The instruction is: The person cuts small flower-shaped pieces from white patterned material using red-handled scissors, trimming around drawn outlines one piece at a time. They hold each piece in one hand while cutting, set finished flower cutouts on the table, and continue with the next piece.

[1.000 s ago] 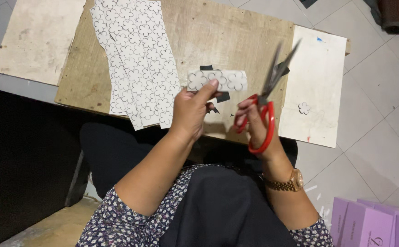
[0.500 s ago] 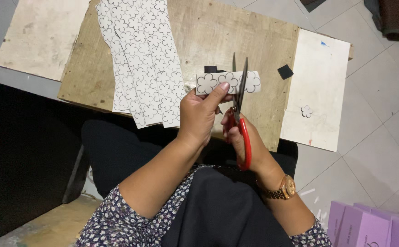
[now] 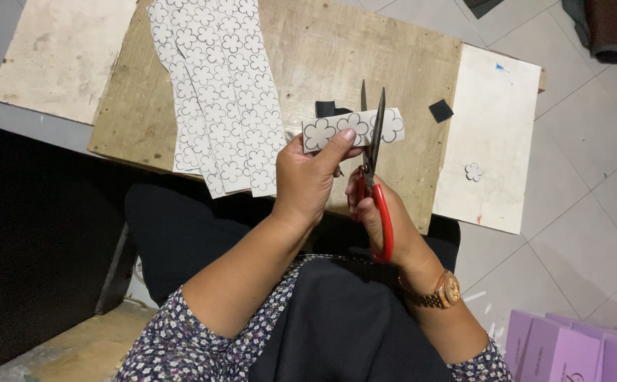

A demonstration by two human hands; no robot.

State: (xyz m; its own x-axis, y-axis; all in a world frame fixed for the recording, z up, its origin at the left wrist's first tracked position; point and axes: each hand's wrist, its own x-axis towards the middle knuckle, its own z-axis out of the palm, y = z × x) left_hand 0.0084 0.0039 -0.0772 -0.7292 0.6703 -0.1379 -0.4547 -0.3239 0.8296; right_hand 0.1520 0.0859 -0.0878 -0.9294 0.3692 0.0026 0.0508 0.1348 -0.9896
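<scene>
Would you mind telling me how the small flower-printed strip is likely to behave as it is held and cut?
The flower-printed strip juts sideways from the left hand without drooping, so it is probably fairly stiff. It looks thin and small, so likely very light. Pinched at one end only, it may twist as the scissors in the right hand close on it.

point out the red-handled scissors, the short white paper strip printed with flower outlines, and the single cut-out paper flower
red-handled scissors (image 3: 383, 219), head view, on the red handle
short white flower-printed paper strip (image 3: 336, 128), head view, on its middle flower
single cut-out paper flower (image 3: 472, 171), head view, on its centre
</scene>
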